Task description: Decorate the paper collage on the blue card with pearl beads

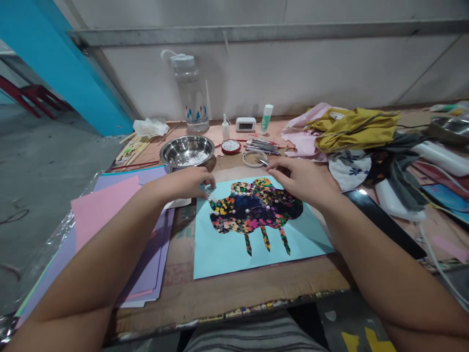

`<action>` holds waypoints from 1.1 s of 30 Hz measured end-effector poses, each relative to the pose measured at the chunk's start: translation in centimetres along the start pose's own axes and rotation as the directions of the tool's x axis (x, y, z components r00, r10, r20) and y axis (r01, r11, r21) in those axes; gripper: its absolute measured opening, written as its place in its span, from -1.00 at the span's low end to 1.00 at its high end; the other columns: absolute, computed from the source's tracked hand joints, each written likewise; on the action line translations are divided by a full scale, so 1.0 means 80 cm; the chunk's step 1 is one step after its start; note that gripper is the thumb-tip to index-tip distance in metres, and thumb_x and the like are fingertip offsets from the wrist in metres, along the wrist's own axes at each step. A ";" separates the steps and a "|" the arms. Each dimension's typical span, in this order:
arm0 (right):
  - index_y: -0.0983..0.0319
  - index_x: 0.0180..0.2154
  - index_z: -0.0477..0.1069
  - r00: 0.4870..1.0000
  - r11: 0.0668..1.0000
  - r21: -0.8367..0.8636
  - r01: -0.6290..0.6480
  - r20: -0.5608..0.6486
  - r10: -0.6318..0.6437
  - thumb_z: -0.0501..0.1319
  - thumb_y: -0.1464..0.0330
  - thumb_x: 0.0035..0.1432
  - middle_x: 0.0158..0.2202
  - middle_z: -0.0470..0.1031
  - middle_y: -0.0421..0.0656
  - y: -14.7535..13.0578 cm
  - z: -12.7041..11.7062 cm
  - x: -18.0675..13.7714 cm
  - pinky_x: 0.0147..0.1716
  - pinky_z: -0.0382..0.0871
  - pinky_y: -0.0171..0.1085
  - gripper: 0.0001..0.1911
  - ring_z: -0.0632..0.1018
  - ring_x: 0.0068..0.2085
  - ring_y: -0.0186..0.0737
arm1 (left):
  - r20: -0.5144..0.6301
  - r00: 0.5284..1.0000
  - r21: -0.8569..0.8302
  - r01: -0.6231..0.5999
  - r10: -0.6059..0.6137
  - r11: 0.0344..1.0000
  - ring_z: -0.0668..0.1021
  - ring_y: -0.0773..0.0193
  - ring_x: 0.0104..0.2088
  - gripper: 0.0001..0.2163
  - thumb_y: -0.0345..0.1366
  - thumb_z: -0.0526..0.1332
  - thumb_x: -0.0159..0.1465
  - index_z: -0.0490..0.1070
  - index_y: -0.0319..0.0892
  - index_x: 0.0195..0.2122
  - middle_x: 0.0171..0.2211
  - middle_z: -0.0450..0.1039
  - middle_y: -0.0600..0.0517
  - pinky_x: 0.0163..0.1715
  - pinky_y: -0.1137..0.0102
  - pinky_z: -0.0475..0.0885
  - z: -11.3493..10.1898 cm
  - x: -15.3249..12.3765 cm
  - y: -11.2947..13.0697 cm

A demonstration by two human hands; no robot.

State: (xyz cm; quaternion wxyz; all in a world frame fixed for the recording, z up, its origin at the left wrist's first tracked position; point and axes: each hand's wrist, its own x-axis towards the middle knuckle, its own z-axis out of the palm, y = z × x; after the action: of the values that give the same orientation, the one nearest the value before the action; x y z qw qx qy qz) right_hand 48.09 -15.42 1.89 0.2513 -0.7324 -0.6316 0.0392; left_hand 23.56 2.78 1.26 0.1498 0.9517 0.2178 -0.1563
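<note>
From where I stand, the blue sheet (220, 256) lies flat on the table (264, 288), right in front of the person, with a dark, flowery cloud (234, 210) on it. The cloud is long from side to side, and its three legs (266, 239) point back to the person. A few round pearls (247, 210) sit on the cloud. The left hand (198, 183) is at the cloud's left end, with thumb and fingers pinched on some shiny beads (210, 194). The beads hang just over the cloud's edge, so the cloud lies to the right of those fingers, and the left hand is the nearer one to that end. I can't tell if the beads touch the sheet. The right hand (296, 178) is up by the sheet's far right side, its thumb and finger pressed together on thin tweezers (264, 162). The tweezers run long from the fingers out to the left and a bit away from the person, and their tips are over the white ring (252, 165). The tips are too small for me to see if they hold a thing. The ring is just past the sheet's far edge, near the red dish (230, 151). The bowl (168, 156) stands past the left hand.
</note>
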 end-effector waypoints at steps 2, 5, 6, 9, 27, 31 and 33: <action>0.18 -0.17 0.57 1.000 1.000 -0.010 -0.006 -0.005 0.006 0.15 0.30 0.25 -0.32 0.62 -0.17 0.002 0.000 0.001 -0.41 0.20 -0.33 -0.76 0.53 -0.37 -0.24 | -0.012 1.000 0.015 -0.008 0.008 1.000 0.48 0.15 -0.10 -0.69 -0.18 0.27 0.20 0.49 -0.07 -0.03 -0.08 0.42 -0.03 -0.13 0.38 0.32 0.000 0.002 -0.001; 0.18 -0.17 0.58 1.000 1.000 -0.029 -0.012 -0.022 0.011 0.15 0.30 0.24 -0.33 0.62 -0.16 0.003 0.000 0.000 -0.42 0.20 -0.32 -0.76 0.53 -0.37 -0.24 | -0.024 0.999 0.039 -0.036 0.037 0.999 0.48 0.18 -0.13 -0.78 -0.22 0.23 0.23 0.52 -0.08 -0.12 -0.12 0.43 -0.03 -0.13 0.39 0.32 0.003 0.005 -0.007; 0.17 -0.17 0.58 0.999 0.999 -0.035 -0.010 -0.031 0.009 0.15 0.29 0.24 -0.32 0.62 -0.16 0.004 0.000 0.000 -0.42 0.21 -0.32 -0.76 0.53 -0.37 -0.23 | -0.028 0.999 0.046 -0.039 0.040 0.998 0.48 0.18 -0.14 -0.80 -0.23 0.23 0.23 0.53 -0.09 -0.14 -0.12 0.43 -0.03 -0.13 0.39 0.32 0.004 0.005 -0.009; 0.17 -0.16 0.58 0.999 0.999 -0.051 0.004 -0.040 -0.006 0.15 0.28 0.25 -0.32 0.62 -0.16 0.008 0.002 0.001 -0.41 0.21 -0.32 -0.75 0.54 -0.36 -0.23 | -0.027 0.999 0.055 -0.043 0.045 0.998 0.49 0.17 -0.10 -0.79 -0.26 0.23 0.23 0.52 -0.11 -0.12 -0.07 0.42 -0.04 -0.09 0.38 0.32 0.003 0.002 -0.005; 0.18 -0.16 0.58 0.999 0.998 -0.063 -0.020 -0.036 0.018 0.14 0.27 0.25 -0.33 0.60 -0.15 0.014 0.000 0.003 -0.43 0.16 -0.32 -0.74 0.51 -0.37 -0.23 | 0.010 0.991 0.005 -0.132 0.132 0.991 0.49 0.17 -0.11 -0.74 -0.15 0.27 0.17 0.51 -0.08 -0.14 -0.10 0.44 -0.03 -0.15 0.37 0.32 0.013 0.007 -0.010; 0.16 -0.13 0.56 1.000 0.999 -0.052 -0.009 -0.031 0.007 0.13 0.24 0.27 -0.30 0.60 -0.16 0.034 -0.005 0.004 -0.41 0.19 -0.32 -0.72 0.50 -0.37 -0.25 | -0.040 0.992 0.015 -0.122 0.123 0.992 0.50 0.14 -0.11 -0.66 -0.14 0.27 0.16 0.47 -0.05 -0.03 -0.09 0.45 -0.02 -0.17 0.36 0.32 0.016 0.008 -0.011; 0.12 -0.09 0.54 0.999 0.996 -0.084 -0.028 0.039 0.031 0.17 0.23 0.23 -0.27 0.61 -0.18 0.050 -0.007 0.004 -0.42 0.20 -0.32 -0.73 0.52 -0.35 -0.23 | -0.062 0.992 0.032 -0.105 0.106 0.994 0.49 0.10 -0.09 -0.57 -0.16 0.28 0.14 0.40 -0.03 0.07 -0.08 0.46 -0.02 -0.17 0.35 0.31 0.017 0.008 -0.011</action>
State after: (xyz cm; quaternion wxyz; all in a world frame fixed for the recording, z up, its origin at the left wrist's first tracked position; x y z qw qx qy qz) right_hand 52.00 -15.60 0.75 0.2069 -0.7507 -0.6267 0.0312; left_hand 23.38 3.26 -0.36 0.1371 0.9684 0.1695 -0.1210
